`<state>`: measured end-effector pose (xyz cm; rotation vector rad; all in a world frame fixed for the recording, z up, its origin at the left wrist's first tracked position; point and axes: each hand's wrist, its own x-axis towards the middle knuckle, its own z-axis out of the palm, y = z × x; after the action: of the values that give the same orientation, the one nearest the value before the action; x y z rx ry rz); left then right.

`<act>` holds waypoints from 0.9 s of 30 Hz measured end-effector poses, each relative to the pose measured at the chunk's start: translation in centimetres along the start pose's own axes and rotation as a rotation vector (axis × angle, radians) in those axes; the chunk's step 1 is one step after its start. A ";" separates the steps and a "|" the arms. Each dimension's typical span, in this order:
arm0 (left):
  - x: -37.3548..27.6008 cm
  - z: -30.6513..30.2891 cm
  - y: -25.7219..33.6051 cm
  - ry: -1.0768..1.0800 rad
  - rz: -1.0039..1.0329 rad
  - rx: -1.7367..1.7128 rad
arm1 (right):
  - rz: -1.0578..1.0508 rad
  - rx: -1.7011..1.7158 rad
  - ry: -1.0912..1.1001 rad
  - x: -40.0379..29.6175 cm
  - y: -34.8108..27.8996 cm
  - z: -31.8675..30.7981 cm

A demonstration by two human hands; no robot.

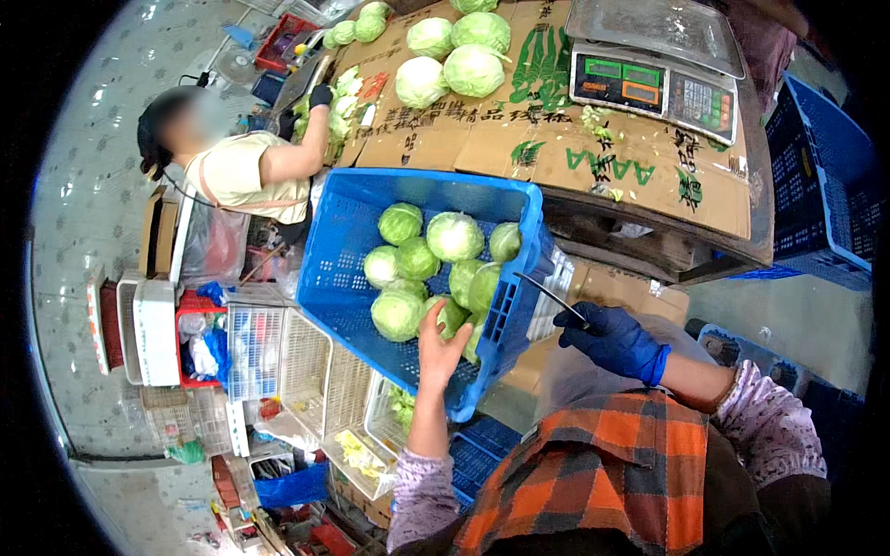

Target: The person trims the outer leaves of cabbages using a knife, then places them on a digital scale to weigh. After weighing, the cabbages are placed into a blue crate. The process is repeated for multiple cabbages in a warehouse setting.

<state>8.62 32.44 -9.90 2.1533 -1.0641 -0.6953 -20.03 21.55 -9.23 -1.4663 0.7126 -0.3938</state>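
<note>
A large blue plastic crate (417, 182) holding several green cabbages (455, 236) stands in front of me. My bare left hand (440, 351) reaches over its near part with fingers spread, beside a pale cabbage (398, 314); it grips nothing that I can see. My right hand (612, 340), in a blue glove, is closed around a knife (549, 290), whose thin blade points up and left towards the crate's right rim. The knife's handle is mostly hidden in the glove. More whole cabbages (474, 69) rest on the cardboard-covered table (431, 139) beyond the crate.
A digital scale (653, 90) sits on the table's right part. At the left, a co-worker (243, 167) with dark gloves handles leafy trimmings (344, 104). White plastic baskets (306, 368) stand at lower left, another blue crate (820, 174) at far right. Stacked blue crates (480, 452) lie below.
</note>
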 end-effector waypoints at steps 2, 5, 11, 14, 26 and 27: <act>3.7 1.5 -1.7 -0.114 0.078 -0.014 | -0.059 -0.085 0.014 1.6 -0.1 -0.6; 7.8 4.5 -3.7 -0.263 0.065 0.130 | -0.032 -0.013 0.014 4.4 -2.1 -0.7; 13.1 9.0 -8.2 -0.373 -0.156 0.381 | -0.159 0.004 0.118 9.1 -4.5 -1.1; 13.4 9.2 -8.2 -0.398 -0.022 0.437 | -0.206 -0.060 0.170 10.5 -3.7 -0.9; 11.8 8.5 -6.6 -0.290 0.078 0.333 | 0.018 -0.338 0.479 10.6 -2.5 -6.8; 11.9 8.4 -6.5 -0.328 0.061 0.310 | -0.055 -0.492 0.590 10.3 -2.7 -8.0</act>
<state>12.43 23.20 -22.26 2.3024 -1.4868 -0.9287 -17.13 8.61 -8.24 -1.8522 1.3094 -0.7471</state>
